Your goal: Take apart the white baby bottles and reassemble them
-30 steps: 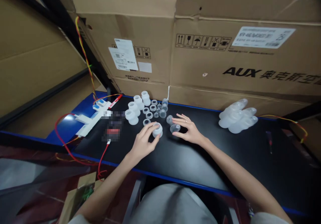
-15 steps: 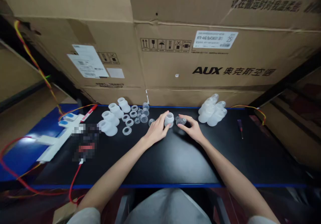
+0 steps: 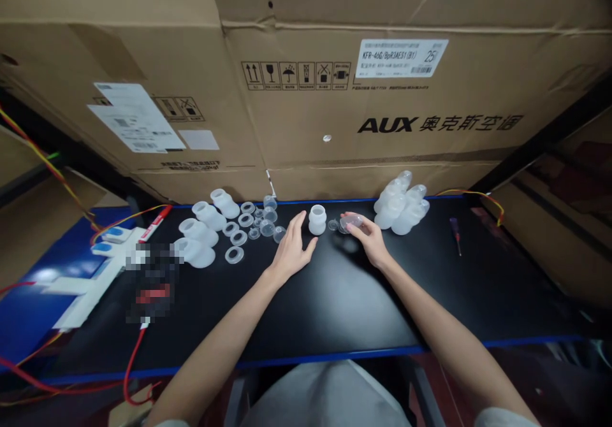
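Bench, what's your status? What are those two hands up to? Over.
Left hand open beside upright white bottle. Right hand gripping clear domed piece. Small clear part between bottle and domed piece.

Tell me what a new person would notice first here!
Probably the big AUX box behind the table. Next, perhaps, the white bottle standing between the open left hand and the right hand, which holds a clear piece. Then maybe the pale cluster near the box, right of both hands.
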Demonstrator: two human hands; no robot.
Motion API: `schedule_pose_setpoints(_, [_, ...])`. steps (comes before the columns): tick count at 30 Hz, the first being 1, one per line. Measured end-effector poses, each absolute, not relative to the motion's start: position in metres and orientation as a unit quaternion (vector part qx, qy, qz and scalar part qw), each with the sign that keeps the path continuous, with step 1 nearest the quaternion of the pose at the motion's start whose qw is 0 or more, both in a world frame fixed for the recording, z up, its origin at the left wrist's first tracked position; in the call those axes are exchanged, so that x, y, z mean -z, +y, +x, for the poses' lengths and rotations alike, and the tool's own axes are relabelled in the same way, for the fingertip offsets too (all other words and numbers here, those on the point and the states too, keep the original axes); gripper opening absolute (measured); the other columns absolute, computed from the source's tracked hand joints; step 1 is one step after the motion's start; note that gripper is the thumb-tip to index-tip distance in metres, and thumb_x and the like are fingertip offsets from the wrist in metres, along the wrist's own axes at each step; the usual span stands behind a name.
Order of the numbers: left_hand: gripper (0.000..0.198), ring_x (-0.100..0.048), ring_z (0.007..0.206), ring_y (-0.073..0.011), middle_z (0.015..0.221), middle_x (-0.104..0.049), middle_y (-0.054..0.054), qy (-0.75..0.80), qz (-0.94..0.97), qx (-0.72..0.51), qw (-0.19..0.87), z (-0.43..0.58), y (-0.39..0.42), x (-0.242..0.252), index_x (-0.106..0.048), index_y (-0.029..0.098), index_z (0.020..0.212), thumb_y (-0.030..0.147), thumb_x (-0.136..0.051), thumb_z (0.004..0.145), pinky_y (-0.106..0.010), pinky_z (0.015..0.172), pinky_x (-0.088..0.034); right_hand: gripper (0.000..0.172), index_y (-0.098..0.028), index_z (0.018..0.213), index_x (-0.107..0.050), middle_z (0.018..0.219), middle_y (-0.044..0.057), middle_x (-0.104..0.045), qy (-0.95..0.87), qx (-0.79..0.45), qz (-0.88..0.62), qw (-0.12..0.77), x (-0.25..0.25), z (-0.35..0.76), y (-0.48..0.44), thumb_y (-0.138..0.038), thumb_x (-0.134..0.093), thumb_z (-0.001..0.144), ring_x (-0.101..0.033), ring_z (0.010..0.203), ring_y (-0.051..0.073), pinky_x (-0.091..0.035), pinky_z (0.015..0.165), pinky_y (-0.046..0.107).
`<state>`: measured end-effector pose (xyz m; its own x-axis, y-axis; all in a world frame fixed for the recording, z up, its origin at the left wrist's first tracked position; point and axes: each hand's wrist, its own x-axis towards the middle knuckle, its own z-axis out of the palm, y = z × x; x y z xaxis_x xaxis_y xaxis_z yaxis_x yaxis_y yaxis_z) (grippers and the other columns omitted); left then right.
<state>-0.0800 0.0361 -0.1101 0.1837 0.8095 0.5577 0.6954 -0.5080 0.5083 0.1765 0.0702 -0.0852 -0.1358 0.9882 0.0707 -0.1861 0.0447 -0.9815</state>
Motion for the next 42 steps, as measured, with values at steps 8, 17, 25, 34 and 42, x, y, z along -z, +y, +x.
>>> schedule_pose_setpoints(8, [0.068, -0.066, 0.127, -0.0326, 0.131, -0.061, -0.017, 0.399, 0.781, -0.467, -0.115, -0.07, 0.02, 0.095, -0.053, 0.022, 0.156, 0.023, -0.081, 0.093, -0.048, 0.109, -0.061, 0.049, -0.022, 0.121, -0.078, 0.126, 0.011, -0.079, -0.323, -0.731, -0.301, 0.521, 0.07, 0.162, 0.049, -0.047, -0.093, 0.081, -0.074, 0.118, 0.03, -0.053, 0.115, 0.053])
schedule_pose_setpoints(17, [0.027, -0.075, 0.095, -0.0202, 0.104, -0.079, -0.007, 0.331, 0.794, -0.507, -0.041, -0.057, 0.011, 0.087, -0.071, 0.02, 0.119, 0.005, -0.07, 0.097, -0.035, 0.087, -0.063, 0.045, -0.021, 0.128, -0.076, 0.135, 0.015, -0.075, -0.339, -0.783, -0.249, 0.459, 0.069, 0.149, 0.023, -0.045, -0.086, 0.092, -0.073, 0.12, 0.031, -0.049, 0.116, 0.056])
schedule_pose_setpoints(25, [0.026, -0.077, 0.089, -0.0183, 0.1, -0.081, -0.005, 0.308, 0.781, -0.544, -0.006, -0.059, 0.008, 0.084, -0.073, 0.021, 0.113, 0.003, -0.072, 0.094, -0.033, 0.08, -0.065, 0.048, -0.022, 0.126, -0.079, 0.127, 0.011, -0.076, -0.374, -0.744, -0.301, 0.465, 0.075, 0.148, 0.028, -0.055, -0.085, 0.091, -0.072, 0.114, 0.026, -0.055, 0.103, 0.041])
schedule_pose_setpoints(34, [0.04, -0.077, 0.094, -0.0212, 0.108, -0.074, -0.011, 0.366, 0.72, -0.589, -0.026, -0.059, 0.009, 0.091, -0.065, 0.018, 0.124, 0.029, -0.085, 0.091, -0.029, 0.069, -0.065, 0.046, -0.022, 0.128, -0.08, 0.111, 0.008, -0.077, -0.535, -0.695, -0.295, 0.378, 0.08, 0.143, 0.021, -0.05, -0.085, 0.093, -0.069, 0.097, 0.021, -0.058, 0.085, 0.032])
schedule_pose_setpoints(42, [0.015, -0.076, 0.088, -0.0186, 0.102, -0.077, -0.009, 0.422, 0.726, -0.542, 0.034, -0.061, 0.01, 0.097, -0.069, 0.019, 0.112, 0.028, -0.071, 0.1, -0.032, 0.074, -0.065, 0.045, -0.022, 0.127, -0.079, 0.111, 0.008, -0.077, -0.505, -0.681, -0.321, 0.422, 0.08, 0.145, 0.024, -0.053, -0.082, 0.094, -0.07, 0.095, 0.02, -0.057, 0.085, 0.032])
